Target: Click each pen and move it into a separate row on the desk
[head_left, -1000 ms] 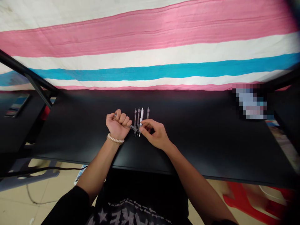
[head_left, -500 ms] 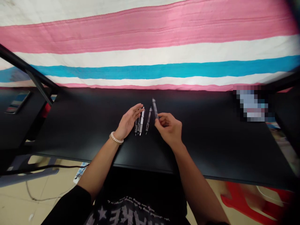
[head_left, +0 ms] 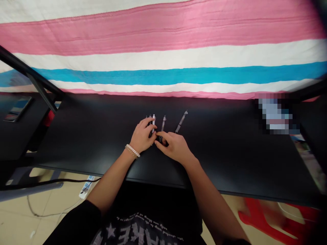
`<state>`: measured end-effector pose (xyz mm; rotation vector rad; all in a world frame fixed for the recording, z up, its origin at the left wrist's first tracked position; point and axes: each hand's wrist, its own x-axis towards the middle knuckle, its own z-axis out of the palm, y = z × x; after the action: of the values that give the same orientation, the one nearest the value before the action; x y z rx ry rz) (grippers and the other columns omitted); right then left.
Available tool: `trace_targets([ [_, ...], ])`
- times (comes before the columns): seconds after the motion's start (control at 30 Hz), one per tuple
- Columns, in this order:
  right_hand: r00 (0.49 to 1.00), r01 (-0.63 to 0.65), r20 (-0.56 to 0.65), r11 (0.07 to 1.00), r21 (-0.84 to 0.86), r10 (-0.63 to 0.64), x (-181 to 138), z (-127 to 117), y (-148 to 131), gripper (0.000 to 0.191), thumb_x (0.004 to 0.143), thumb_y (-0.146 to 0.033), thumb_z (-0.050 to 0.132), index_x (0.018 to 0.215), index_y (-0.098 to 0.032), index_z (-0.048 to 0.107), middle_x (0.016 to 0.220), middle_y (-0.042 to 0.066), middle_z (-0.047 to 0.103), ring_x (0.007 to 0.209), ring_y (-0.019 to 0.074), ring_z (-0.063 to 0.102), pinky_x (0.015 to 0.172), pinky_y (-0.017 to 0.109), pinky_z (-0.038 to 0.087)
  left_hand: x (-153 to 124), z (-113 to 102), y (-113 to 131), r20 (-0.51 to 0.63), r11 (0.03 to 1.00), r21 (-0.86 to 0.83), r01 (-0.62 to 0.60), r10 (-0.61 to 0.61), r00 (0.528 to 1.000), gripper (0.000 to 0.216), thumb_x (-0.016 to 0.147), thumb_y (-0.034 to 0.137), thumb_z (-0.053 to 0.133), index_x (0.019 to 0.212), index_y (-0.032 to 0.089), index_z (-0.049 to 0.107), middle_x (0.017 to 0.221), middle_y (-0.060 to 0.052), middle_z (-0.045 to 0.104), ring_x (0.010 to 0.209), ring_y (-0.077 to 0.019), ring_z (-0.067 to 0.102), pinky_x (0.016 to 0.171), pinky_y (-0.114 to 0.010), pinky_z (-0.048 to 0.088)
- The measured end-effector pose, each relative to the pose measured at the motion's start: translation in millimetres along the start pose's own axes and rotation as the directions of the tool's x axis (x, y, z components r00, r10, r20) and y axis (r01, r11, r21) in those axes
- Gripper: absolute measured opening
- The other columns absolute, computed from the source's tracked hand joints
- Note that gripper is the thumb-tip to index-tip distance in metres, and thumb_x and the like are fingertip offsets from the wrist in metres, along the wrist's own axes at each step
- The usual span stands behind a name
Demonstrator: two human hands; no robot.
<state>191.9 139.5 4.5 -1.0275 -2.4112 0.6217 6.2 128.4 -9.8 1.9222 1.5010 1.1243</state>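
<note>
My left hand [head_left: 143,135] lies over a small group of pens, its fingers curled across a white pen [head_left: 153,119]. Dark pens [head_left: 150,118] beside the white one are mostly hidden under that hand. Close by, my right hand [head_left: 176,146] has its thumb and index finger apart, tips near the lower end of the white pen. Between the hands lies a grey clear-barrelled pen [head_left: 163,124], its lower part showing in the gap of the right fingers. Another grey pen [head_left: 181,121] rests slanted on the table beyond the right hand.
The black table [head_left: 102,136] ends at a striped cloth [head_left: 163,76] along its back. A pixelated item [head_left: 274,114] lies at the right. A phone [head_left: 17,109] is on the surface at far left. Below are a red stool [head_left: 263,221] and a power strip [head_left: 86,187].
The grey pen in my right hand has been put down on the table at the right. My right hand has moved left towards the white pen, and my left fingers have lowered onto the group.
</note>
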Motion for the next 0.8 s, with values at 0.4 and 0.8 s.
trace_targets([
  [0.4, 0.943, -0.220, -0.140, 0.882, 0.418, 0.302, 3.7, 2.5, -2.4, 0.003, 0.084, -0.021, 0.059, 0.085, -0.021, 0.057, 0.065, -0.003, 0.059, 0.054, 0.0110, 0.056, 0.056, 0.024, 0.046, 5.7, -5.6, 3.7, -0.229, 0.988, -0.112, 0.106, -0.129, 0.965, 0.018, 0.089, 0.024, 0.064, 0.106, 0.019, 0.070, 0.121, -0.013, 0.069, 0.115, -0.0248, 0.064, 0.103, -0.046, 0.050],
  [0.8, 0.943, -0.262, 0.099, 0.522, 0.812, 0.318, 6.5, 7.0, -11.1, 0.033, 0.093, -0.044, 0.057, 0.105, -0.015, 0.068, 0.066, -0.002, 0.064, 0.046, 0.0079, 0.057, 0.040, 0.020, 0.046, 12.3, -13.3, 19.1, -0.077, 0.402, -0.901, 0.162, -0.516, 0.853, 0.028, 0.077, 0.034, 0.082, 0.093, 0.017, 0.066, 0.088, -0.005, 0.075, 0.080, -0.0167, 0.075, 0.075, -0.029, 0.062],
])
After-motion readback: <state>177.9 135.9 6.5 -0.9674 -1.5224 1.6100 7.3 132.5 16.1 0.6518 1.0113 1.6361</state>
